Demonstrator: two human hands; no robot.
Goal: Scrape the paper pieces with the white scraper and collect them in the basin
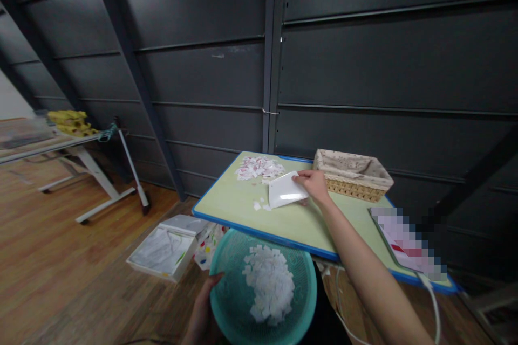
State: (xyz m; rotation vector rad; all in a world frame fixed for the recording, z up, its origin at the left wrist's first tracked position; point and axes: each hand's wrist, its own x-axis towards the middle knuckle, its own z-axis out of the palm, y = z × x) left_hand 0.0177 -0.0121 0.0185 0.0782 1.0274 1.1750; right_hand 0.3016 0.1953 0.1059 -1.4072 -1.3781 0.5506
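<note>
My right hand [313, 183] pinches the upper right edge of a glossy white card [286, 191], tilted just above the pale green table top [226, 200]. A few small white paper pieces [257, 205] lie by the card's left edge. Behind it spreads a pile of white and pinkish paper pieces [258, 167]. My left hand [208, 294] grips the left rim of a teal plastic basket [309, 291] below the table's front edge. Inside that basket sits a heap of small white paper squares [270, 283].
A cloth-lined wicker basket [356, 187] stands at the table's back right. Near the right edge lies a flat device [399, 242], partly pixelated, with a white cable [432, 302]. An open white box [164, 253] rests on the floor at left. A dark panelled wall [210, 75] rises behind.
</note>
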